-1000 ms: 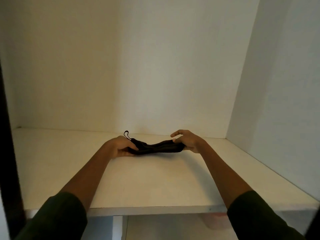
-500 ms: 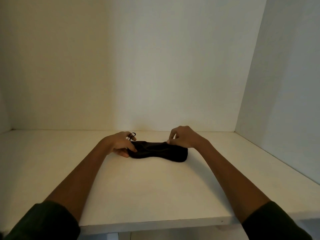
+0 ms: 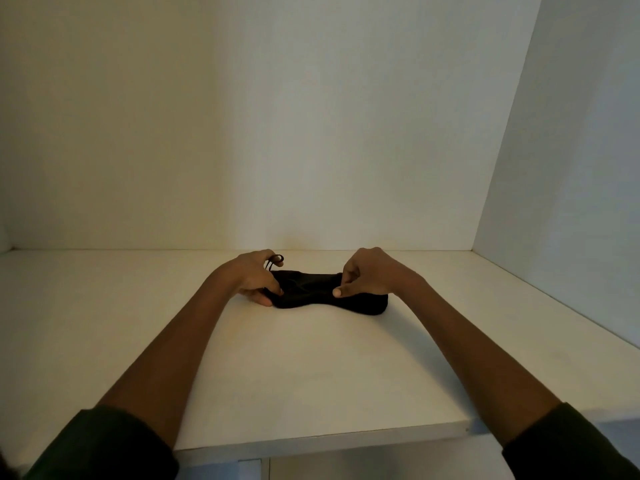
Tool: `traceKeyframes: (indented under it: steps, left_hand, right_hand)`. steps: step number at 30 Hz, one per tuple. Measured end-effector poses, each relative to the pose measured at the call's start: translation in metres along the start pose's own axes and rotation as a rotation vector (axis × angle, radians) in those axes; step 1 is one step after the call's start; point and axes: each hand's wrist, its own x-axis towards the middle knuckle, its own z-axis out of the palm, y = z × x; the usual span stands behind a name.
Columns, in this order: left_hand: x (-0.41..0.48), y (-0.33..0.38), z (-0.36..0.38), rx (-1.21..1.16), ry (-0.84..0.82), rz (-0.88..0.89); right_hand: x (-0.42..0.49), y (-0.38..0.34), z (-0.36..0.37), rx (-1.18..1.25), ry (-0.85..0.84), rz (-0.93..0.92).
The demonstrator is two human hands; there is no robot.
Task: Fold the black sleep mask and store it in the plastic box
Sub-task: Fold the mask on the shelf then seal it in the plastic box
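Note:
The black sleep mask [image 3: 313,292] lies flat on the white shelf [image 3: 311,368], towards the back and near the middle. My left hand [image 3: 254,277] pinches its left end, and the thin elastic strap [image 3: 275,260] loops up over my fingers. My right hand [image 3: 367,273] rests over the mask's right half, with thumb and fingertips pinching the fabric near its middle. The mask's right end sticks out below my right hand. No plastic box is in view.
The shelf sits in a white alcove, with a back wall [image 3: 277,133] just behind the mask and a side wall [image 3: 571,202] on the right. The shelf's front edge [image 3: 322,441] runs under my forearms.
The mask has come down from a stretched hold to lie flat on the shelf. My right hand has shifted inward from the right end to the middle. The camera view has moved closer.

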Motion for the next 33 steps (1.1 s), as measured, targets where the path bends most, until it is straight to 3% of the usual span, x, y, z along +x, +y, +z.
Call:
traceKeyframes:
  steps: [5, 8, 15, 20, 24, 27, 33]
  left_hand:
    - [-0.002, -0.003, 0.000, -0.013, 0.043, 0.009]
    - [-0.003, -0.002, 0.001, 0.060, 0.090, 0.019]
    - [-0.013, 0.005, 0.024, 0.751, 0.286, 0.106]
    - [-0.011, 0.005, 0.033, 0.919, 0.160, 0.192]
    - [-0.013, 0.007, 0.035, 0.955, 0.017, 0.110]
    - [-0.013, 0.005, 0.030, 0.826, -0.042, 0.081]
    - [-0.010, -0.001, 0.025, 0.744, -0.040, 0.116]
  right_hand:
    - [0.000, 0.009, -0.009, -0.008, 0.053, 0.084]
    - [-0.008, 0.025, -0.021, 0.201, 0.068, 0.198]
    - [-0.029, 0.059, -0.039, 0.360, -0.033, 0.376]
    - [-0.028, 0.057, -0.033, 0.418, -0.044, 0.466]
    - [-0.023, 0.053, -0.028, 0.403, -0.020, 0.476]
    - [-0.018, 0.052, -0.024, 0.406, 0.013, 0.501]
    - [-0.016, 0.043, -0.017, 0.370, 0.130, 0.470]
